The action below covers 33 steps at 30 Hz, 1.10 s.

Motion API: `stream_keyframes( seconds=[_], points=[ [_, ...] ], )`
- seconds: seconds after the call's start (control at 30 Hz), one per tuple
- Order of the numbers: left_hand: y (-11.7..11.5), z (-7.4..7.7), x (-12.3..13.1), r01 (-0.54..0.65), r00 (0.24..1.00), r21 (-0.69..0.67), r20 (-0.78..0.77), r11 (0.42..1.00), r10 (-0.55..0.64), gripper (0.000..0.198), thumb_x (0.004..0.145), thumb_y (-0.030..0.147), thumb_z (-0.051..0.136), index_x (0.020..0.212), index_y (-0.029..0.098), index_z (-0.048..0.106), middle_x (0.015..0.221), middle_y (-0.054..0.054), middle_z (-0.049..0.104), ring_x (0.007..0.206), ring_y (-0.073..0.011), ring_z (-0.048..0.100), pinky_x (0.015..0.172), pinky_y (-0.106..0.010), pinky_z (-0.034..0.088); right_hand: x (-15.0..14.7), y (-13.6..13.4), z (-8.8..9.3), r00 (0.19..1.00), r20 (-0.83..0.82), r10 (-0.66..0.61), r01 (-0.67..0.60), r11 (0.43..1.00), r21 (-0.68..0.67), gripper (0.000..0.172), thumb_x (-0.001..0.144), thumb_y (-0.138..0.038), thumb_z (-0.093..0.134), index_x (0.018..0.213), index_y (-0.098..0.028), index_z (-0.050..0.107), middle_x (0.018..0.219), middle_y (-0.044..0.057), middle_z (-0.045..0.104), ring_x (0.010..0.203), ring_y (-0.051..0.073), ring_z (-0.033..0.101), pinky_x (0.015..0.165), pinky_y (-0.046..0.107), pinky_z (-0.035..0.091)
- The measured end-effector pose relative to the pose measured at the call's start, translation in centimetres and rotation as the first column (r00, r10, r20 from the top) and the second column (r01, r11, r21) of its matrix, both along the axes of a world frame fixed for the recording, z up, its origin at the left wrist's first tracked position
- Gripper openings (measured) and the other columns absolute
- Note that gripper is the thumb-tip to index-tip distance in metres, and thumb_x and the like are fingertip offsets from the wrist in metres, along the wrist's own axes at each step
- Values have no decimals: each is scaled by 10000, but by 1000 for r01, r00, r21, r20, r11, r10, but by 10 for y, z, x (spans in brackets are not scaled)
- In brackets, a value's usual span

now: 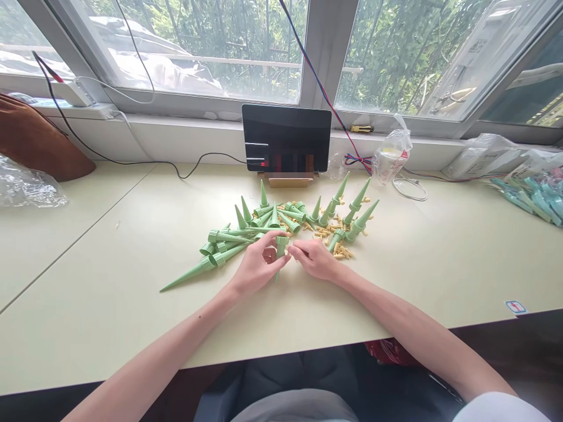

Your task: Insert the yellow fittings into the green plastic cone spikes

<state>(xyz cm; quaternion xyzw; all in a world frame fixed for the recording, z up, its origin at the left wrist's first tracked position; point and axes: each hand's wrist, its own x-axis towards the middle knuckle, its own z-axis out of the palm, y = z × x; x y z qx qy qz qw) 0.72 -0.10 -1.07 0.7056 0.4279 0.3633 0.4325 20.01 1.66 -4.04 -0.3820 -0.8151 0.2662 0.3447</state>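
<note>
My left hand point(257, 258) is closed around a green plastic watering spike point(281, 247), held upright with its ribbed collar on top and its tip down. My right hand point(313, 258) is pinched at the spike's side; a tiny pale bit shows at the fingertips, too small to make out. Just behind the hands lies a pile of green spikes point(229, 237), some on their sides, others standing tip up. To the right, several spikes point(357, 202) have small yellow pieces sticking out near their collars. Loose yellow pegs point(343, 252) are scattered among them.
A tablet point(287, 138) leans on a cardboard stand point(288, 182) at the back, with a black cable point(189, 170) running left. A plastic-wrapped cup point(391, 155) and coiled white cable point(410, 189) are behind right. Bagged blue-green pieces point(532, 196) lie far right; a brown bag point(39, 138) is left.
</note>
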Motion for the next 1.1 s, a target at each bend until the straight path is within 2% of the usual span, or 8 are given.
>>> stream_keyframes(
  seconds=[0.27, 0.43, 0.67, 1.1],
  points=[
    [2, 6, -2, -20, 1000, -87, 19, 996, 21, 456, 828, 376, 681, 1235, 215, 551, 691, 58, 383, 533, -81, 382, 488, -196, 342, -2, 0, 2, 998, -53, -30, 30, 999, 14, 320, 974, -385, 504, 722, -187, 500, 591, -47, 413, 530, 98, 356, 538, 236, 293],
    [2, 1, -2, -13, 1000, -52, -1, 999, 13, 436, 844, 367, 668, 1238, 223, 547, 664, 63, 380, 541, -89, 353, 500, -204, 314, -2, 1, -2, 999, -47, -3, 4, 1000, 28, 339, 992, -354, 469, 696, -189, 484, 607, -36, 430, 555, 104, 388, 553, 235, 308],
    [0, -1, -2, -18, 1000, -46, -7, 999, 18, 440, 846, 377, 663, 1241, 223, 546, 684, 56, 376, 554, -93, 355, 505, -211, 322, 0, 1, -2, 999, -31, 9, -8, 999, 44, 351, 996, -331, 455, 673, -196, 432, 581, -48, 384, 534, 101, 348, 544, 232, 290],
    [-1, -1, 0, -15, 1000, -19, -6, 1000, 15, 426, 857, 366, 641, 1247, 222, 550, 689, 49, 365, 544, -93, 353, 490, -210, 322, -1, 0, -2, 1000, -26, 8, -8, 1000, 6, 353, 997, -345, 437, 686, -189, 499, 579, -46, 386, 536, 103, 360, 548, 228, 307]
  ],
)
